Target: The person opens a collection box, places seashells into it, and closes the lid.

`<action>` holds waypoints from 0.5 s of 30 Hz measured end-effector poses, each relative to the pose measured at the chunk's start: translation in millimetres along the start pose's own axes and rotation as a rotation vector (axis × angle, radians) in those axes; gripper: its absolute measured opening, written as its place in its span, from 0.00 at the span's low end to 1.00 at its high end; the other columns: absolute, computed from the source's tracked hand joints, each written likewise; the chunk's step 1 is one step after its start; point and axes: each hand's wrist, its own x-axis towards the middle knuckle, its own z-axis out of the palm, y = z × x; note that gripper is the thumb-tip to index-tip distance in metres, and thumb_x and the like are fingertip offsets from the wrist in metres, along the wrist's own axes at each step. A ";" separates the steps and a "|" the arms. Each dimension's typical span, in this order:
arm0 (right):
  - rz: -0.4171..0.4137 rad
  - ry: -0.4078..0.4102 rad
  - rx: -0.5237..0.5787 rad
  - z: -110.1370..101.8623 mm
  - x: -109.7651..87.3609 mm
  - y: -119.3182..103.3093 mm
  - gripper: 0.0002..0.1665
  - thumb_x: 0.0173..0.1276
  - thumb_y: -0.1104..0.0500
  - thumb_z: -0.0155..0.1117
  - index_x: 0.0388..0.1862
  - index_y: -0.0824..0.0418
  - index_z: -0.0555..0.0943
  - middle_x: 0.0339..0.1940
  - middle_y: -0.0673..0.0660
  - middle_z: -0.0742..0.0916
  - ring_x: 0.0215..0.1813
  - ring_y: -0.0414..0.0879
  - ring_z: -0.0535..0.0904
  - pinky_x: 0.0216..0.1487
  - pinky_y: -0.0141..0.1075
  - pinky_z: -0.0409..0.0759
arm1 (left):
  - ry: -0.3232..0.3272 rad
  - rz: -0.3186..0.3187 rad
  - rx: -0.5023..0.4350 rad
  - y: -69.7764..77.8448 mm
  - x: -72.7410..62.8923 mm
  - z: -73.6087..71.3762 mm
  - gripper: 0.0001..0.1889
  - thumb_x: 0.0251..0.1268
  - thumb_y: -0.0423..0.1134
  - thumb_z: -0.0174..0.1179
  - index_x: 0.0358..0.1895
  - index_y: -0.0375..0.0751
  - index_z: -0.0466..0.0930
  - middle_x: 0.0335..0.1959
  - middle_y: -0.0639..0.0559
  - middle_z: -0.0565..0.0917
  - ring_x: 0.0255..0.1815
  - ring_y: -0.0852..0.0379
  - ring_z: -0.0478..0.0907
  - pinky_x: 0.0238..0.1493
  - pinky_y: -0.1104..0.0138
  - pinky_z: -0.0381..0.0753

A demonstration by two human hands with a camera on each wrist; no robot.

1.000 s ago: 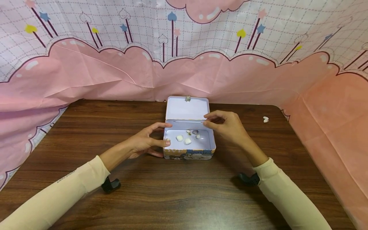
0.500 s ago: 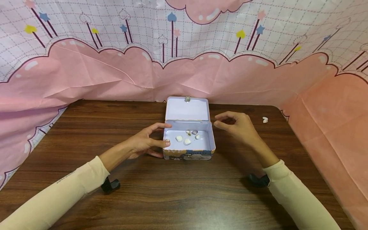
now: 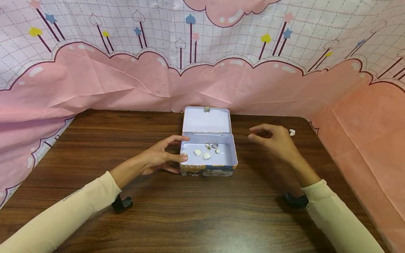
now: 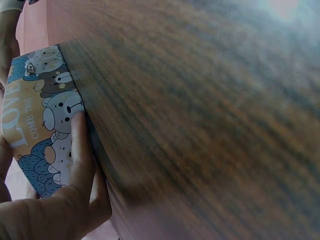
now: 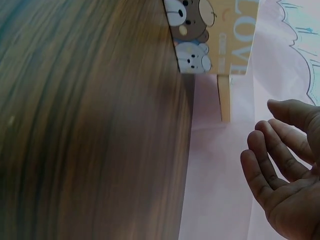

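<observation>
A small tin box (image 3: pixel 209 170) with cartoon bears stands in the middle of the table, its lid (image 3: pixel 207 120) raised toward the back. Several small shells, white ones (image 3: pixel 197 153) and a greyish one (image 3: pixel 214 146), lie on its pale floor. My left hand (image 3: pixel 162 153) holds the box by its left side, thumb at the front corner and fingers spread along the wall. In the left wrist view, a finger (image 4: pixel 80 150) lies against the printed side. To the right of the box, my right hand (image 3: pixel 275 138) hovers with loosely bent fingers and nothing visible in them.
Two white pieces resembling shells (image 3: pixel 292 132) lie at the table's back right, just beyond the right hand. The dark wooden table (image 3: pixel 190 214) meets a pink printed cloth (image 3: pixel 142 84) behind and an orange-pink one (image 3: pixel 364 140) on the right.
My right hand has moved right, from above the box's right edge toward the white pieces at the back right. The left hand and the box have stayed in place.
</observation>
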 end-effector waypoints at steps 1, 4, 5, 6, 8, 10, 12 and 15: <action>0.002 -0.001 0.001 -1.6 -0.7 1.0 0.19 0.79 0.46 0.79 0.60 0.55 0.94 0.55 0.58 0.96 0.43 0.47 0.88 0.38 0.29 0.85 | 0.000 -0.001 0.000 0.2 -0.3 0.0 0.42 0.79 0.34 0.73 0.89 0.54 0.63 0.91 0.37 0.50 0.78 0.29 0.74 0.63 0.38 0.95; 0.005 0.000 -0.003 -6.0 -2.4 4.3 0.19 0.79 0.46 0.79 0.60 0.55 0.94 0.55 0.59 0.96 0.43 0.46 0.88 0.46 0.33 0.86 | 0.000 -0.001 0.000 0.6 -0.6 0.0 0.43 0.78 0.35 0.73 0.90 0.53 0.62 0.92 0.37 0.50 0.78 0.28 0.74 0.63 0.38 0.95; 0.008 0.001 -0.010 -7.2 -3.0 5.8 0.19 0.79 0.46 0.79 0.61 0.55 0.94 0.55 0.59 0.96 0.43 0.46 0.88 0.47 0.35 0.86 | 0.001 -0.002 0.000 0.5 -0.6 -0.1 0.43 0.78 0.35 0.73 0.90 0.53 0.62 0.92 0.37 0.50 0.79 0.28 0.74 0.63 0.38 0.95; 0.011 0.004 -0.020 -8.5 -3.4 7.3 0.20 0.79 0.46 0.79 0.61 0.55 0.94 0.56 0.59 0.96 0.43 0.45 0.87 0.47 0.36 0.86 | 0.000 -0.002 0.001 0.4 -0.5 -0.3 0.43 0.78 0.35 0.73 0.90 0.53 0.62 0.92 0.37 0.49 0.79 0.28 0.73 0.63 0.38 0.95; 0.021 0.006 -0.037 -11.3 -4.3 11.1 0.21 0.79 0.45 0.79 0.62 0.55 0.93 0.56 0.59 0.96 0.43 0.45 0.86 0.47 0.37 0.85 | 0.000 -0.003 0.001 0.1 -0.2 -0.5 0.43 0.78 0.35 0.73 0.90 0.53 0.62 0.92 0.37 0.49 0.79 0.28 0.73 0.62 0.38 0.95; 0.035 0.009 -0.045 -14.3 -5.0 15.0 0.21 0.79 0.44 0.78 0.62 0.54 0.93 0.58 0.61 0.96 0.43 0.46 0.85 0.47 0.35 0.83 | 0.002 -0.005 0.000 -0.1 0.5 -0.7 0.43 0.78 0.35 0.73 0.90 0.54 0.62 0.92 0.37 0.49 0.79 0.28 0.74 0.62 0.39 0.95; 0.051 0.014 -0.052 -17.4 -5.4 19.3 0.22 0.79 0.43 0.78 0.63 0.53 0.93 0.59 0.61 0.95 0.44 0.47 0.84 0.39 0.31 0.82 | 0.000 -0.002 -0.001 -0.2 0.7 -0.7 0.43 0.78 0.35 0.74 0.90 0.54 0.62 0.92 0.37 0.50 0.78 0.29 0.74 0.62 0.39 0.95; 0.071 0.021 -0.056 -22.7 -5.7 26.0 0.23 0.80 0.41 0.77 0.64 0.52 0.93 0.63 0.62 0.94 0.51 0.51 0.87 0.44 0.31 0.83 | 0.003 -0.001 -0.002 -0.2 0.6 -0.7 0.43 0.78 0.35 0.74 0.89 0.54 0.63 0.92 0.37 0.50 0.78 0.29 0.74 0.62 0.39 0.95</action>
